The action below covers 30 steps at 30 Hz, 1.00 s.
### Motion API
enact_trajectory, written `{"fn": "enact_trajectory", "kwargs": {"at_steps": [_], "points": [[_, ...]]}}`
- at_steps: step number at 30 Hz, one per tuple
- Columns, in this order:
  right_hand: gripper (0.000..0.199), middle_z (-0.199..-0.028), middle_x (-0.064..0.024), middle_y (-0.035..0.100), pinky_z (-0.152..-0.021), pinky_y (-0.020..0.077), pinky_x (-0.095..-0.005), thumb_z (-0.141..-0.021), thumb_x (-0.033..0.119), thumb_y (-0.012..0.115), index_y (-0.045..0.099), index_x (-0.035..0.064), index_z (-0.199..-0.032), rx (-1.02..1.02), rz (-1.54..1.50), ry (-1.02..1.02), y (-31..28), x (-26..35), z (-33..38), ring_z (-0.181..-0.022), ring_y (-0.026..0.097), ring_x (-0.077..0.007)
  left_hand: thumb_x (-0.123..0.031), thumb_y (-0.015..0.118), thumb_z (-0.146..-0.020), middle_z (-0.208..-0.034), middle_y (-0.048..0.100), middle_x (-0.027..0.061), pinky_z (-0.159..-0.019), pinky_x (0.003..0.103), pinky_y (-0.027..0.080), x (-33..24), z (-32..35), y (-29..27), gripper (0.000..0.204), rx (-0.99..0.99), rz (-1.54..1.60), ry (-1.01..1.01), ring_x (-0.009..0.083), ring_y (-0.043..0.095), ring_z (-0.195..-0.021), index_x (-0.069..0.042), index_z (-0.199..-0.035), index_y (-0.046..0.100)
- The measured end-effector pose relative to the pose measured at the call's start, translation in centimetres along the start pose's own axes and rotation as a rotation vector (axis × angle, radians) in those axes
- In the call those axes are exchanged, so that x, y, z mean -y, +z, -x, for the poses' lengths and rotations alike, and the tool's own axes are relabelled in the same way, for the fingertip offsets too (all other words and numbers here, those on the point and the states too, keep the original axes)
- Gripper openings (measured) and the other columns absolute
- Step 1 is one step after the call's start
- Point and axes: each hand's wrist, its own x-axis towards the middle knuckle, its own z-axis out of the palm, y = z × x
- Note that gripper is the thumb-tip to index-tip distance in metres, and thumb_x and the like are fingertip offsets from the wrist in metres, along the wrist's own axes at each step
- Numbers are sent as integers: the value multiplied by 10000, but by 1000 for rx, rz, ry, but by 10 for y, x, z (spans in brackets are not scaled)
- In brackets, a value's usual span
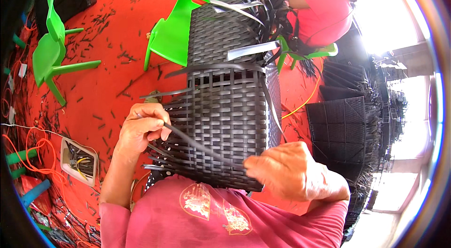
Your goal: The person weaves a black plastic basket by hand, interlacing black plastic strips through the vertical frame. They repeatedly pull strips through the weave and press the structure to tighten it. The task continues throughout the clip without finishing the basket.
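Note:
A dark woven panel of flat plastic strips (230, 121) lies in front of me, its upper part resting over a green chair (171, 36). My left hand (144, 128) is closed at the panel's left edge, pinching a black plastic strip (195, 143) between thumb and fingers. That strip slants across the weave to my right hand (284, 169), whose fingers are closed at its other end; slight blur softens the fingertips. Loose strip ends (176, 109) stick out along the left edge. Near the panel's upper part there is a row of open gaps (225, 78) in the weave.
Another person in a pink shirt (324, 15) sits at the upper right. A second green chair (49, 55) stands at left. A bin of scraps (70, 173) and orange hoses (35, 147) lie lower left. Stacked woven panels (338, 126) fill the right. Cut bits litter the red floor (117, 22).

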Motion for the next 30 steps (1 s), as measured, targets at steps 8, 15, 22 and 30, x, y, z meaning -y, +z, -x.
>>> {"fn": "enact_trajectory", "kwargs": {"at_steps": [8,15,22,30], "points": [[179,-647,-48,456,-510,419,-325,-678,122,593,487,36,-794,-249,-45,-224,37,16,-46,-551,514,-202,-148,635,-881,-667,589,39,-374,179,239,13,-25,20,206,-157,24,56,28,321,-430,-63,-1068,649],[257,-693,-90,487,-556,442,-355,-624,101,596,495,8,-841,-359,186,-202,76,7,-98,-597,530,-221,-42,727,-806,-1013,599,2,-511,173,324,32,-56,95,408,-29,-339,436,-1,409,-622,-45,-1200,621],[273,-1019,-165,653,-732,495,-311,-772,24,595,626,-40,-1036,-394,222,-155,58,6,-88,-848,620,-237,-284,631,-900,-1045,637,6,-766,235,485,14,-43,100,378,-173,-236,88,87,592,-886,-72,-1212,606],[188,-946,-132,644,-787,472,-387,-751,-5,608,634,-32,-935,-392,310,119,16,-75,-36,-892,564,-300,-109,656,-889,-1060,616,88,-491,187,395,28,-50,97,210,-195,-126,385,63,503,-570,-17,-1077,667]]}}
